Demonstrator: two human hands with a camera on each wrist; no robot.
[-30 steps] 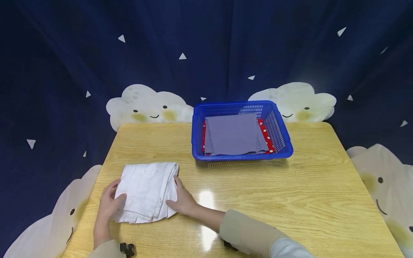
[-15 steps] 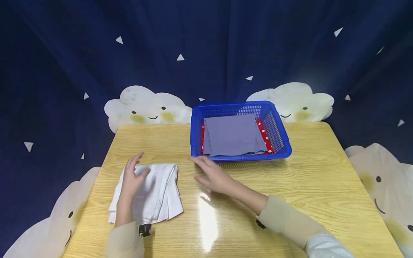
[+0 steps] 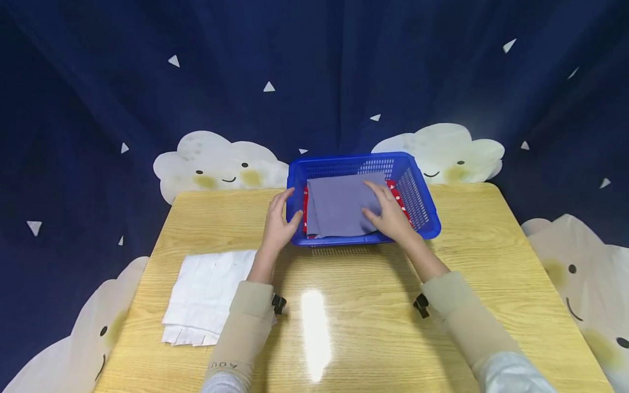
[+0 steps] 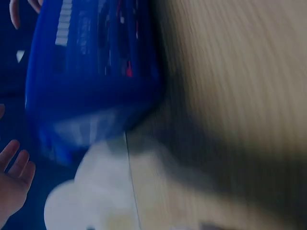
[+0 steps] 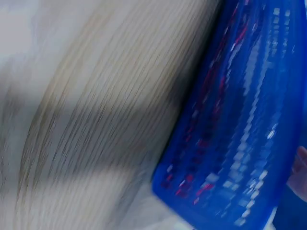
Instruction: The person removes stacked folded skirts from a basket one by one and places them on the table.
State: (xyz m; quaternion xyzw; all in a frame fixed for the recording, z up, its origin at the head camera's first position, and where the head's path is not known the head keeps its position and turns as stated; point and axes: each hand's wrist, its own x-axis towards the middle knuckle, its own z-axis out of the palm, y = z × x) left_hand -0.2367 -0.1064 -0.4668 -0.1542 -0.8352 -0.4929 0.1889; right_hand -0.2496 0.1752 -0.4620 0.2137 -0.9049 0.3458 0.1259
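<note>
The left hand (image 3: 278, 225) is unladen, fingers loosely bent and thumb spread away, at the left end of the blue plastic basket (image 3: 354, 240); contact is unclear. The right hand (image 3: 393, 217), likewise relaxed and parted, is over the folded grey-purple cloth (image 3: 336, 204) inside. Both arms (image 3: 245, 316) reach forward, the left crossing above the folded white cloth (image 3: 208, 289) on the wooden table (image 3: 491, 262)

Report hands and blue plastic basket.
Left hand at left rim of basket, contact unclear. Right hand over folded grey-purple cloth inside. Beige sleeve partly hides folded white cloth on wooden table.
</note>
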